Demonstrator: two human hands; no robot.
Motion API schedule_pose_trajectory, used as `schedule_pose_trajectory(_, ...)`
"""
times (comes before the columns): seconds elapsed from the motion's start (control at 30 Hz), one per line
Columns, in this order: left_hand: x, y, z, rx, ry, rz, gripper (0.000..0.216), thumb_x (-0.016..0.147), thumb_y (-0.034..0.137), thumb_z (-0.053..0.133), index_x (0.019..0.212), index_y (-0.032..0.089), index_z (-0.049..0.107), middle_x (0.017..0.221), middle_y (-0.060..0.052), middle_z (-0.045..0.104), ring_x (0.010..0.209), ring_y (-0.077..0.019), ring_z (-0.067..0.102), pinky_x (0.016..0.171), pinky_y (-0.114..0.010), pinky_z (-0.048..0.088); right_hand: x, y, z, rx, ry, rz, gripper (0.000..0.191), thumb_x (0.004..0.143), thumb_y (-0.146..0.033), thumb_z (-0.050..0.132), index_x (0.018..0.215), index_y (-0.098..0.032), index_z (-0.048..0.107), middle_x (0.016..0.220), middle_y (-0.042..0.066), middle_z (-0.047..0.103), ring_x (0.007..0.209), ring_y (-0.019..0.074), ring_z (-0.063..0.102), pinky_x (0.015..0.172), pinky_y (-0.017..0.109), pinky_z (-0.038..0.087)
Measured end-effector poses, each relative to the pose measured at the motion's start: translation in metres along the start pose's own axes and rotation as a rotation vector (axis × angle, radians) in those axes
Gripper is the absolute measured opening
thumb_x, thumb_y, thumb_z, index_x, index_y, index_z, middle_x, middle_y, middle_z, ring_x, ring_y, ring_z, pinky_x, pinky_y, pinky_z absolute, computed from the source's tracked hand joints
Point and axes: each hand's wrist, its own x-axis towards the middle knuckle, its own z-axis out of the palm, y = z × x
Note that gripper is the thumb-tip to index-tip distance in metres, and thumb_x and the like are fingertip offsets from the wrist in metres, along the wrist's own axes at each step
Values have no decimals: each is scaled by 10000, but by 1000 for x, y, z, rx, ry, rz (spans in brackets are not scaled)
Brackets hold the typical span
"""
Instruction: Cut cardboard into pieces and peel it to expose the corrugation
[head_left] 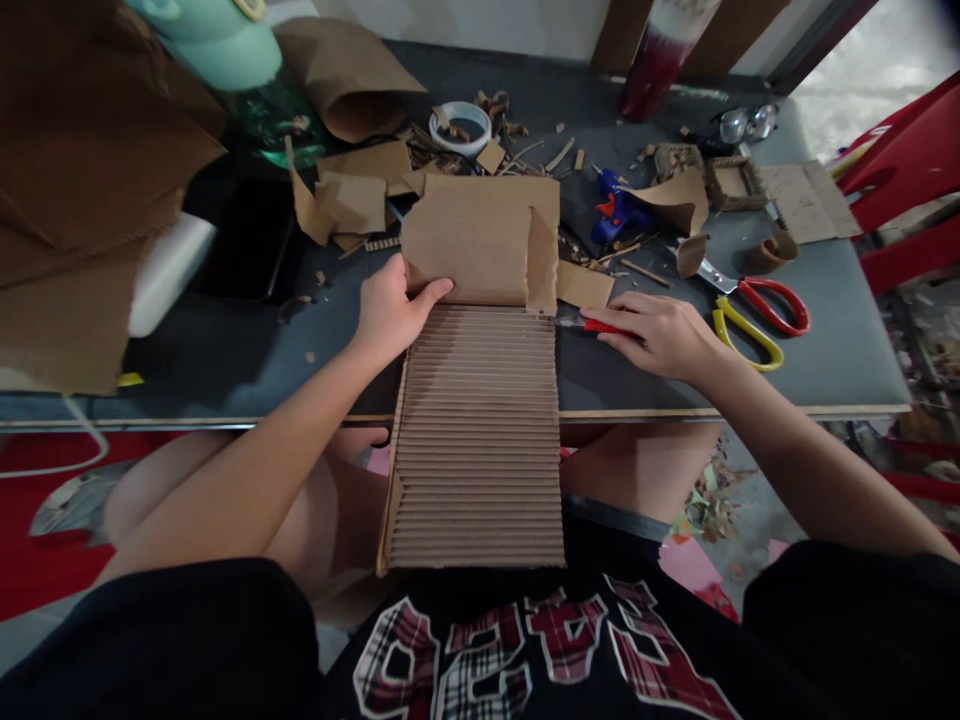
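Observation:
A long sheet of corrugated cardboard (pixel 480 440) lies over the table's front edge, its near part reaching toward my lap. Its ridges are bare on the near part, while a smooth brown paper layer (pixel 469 250) is folded back over the far part. My left hand (pixel 394 315) grips the left side of that fold, thumb on top and fingers partly hidden. In my right hand (pixel 660 335) is a red-handled craft knife (pixel 600 326). Its thin metal tip points left, at the sheet's right edge beside the fold line; whether it touches is unclear.
Red-and-yellow scissors (pixel 750 310) and a blue glue gun (pixel 619 205) lie to the right. Behind the sheet are cardboard scraps (pixel 360 195) and a tape roll (pixel 460 128). A green bottle (pixel 255 90), a dark phone (pixel 251 240) and a large cardboard piece (pixel 67 200) occupy the left.

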Motion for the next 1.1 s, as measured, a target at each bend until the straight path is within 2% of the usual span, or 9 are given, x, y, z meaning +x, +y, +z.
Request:
schedule_pose_trajectory(0.17,0,3,-1,71,-14,-18,317,803,362,782,995,176,612,1046,-116,750,1090,-349,710,993,-462,547,-4,1,5,27,60,8,426,1031,-361,459,1361,-220,688,1092,111,736,868,210,684,704,309,497)
schedule_pose_trajectory(0.3,-1,4,0,75,-23,-15,287,824,315,761,1025,173,611,1083,-121,748,1099,-335,710,994,-445,547,-7,6,3,81,48,5,402,1030,-353,461,1290,-197,724,1074,106,750,919,215,708,706,302,501)
schedule_pose_trajectory(0.5,0,8,0,106,-18,-34,305,825,241,770,1073,145,620,1125,-143,738,1142,-353,690,1007,-444,533,-5,8,0,-19,44,18,406,1034,-384,456,1292,-224,726,1061,86,768,882,213,714,639,295,451)
schedule_pose_trajectory(0.63,1,12,-1,122,-20,-55,313,836,226,766,1101,142,620,1129,-136,734,1140,-348,686,1020,-436,522,-5,9,3,-17,61,30,414,1038,-394,448,1295,-225,726,1077,92,767,914,218,711,664,299,461)
schedule_pose_trajectory(0.93,1,12,-1,148,-30,-55,273,826,284,762,1013,165,601,1045,-116,723,1099,-343,690,1000,-435,523,-1,11,3,-7,65,-2,423,1048,-390,430,1287,-209,729,1082,95,762,913,218,713,679,305,472)
schedule_pose_trajectory(1.1,1,14,-3,234,-21,-90,263,794,341,775,861,187,572,897,-92,704,999,-345,705,928,-434,539,0,16,8,-41,119,-58,412,1048,-380,433,1257,-200,739,1077,95,767,907,208,709,678,295,465)
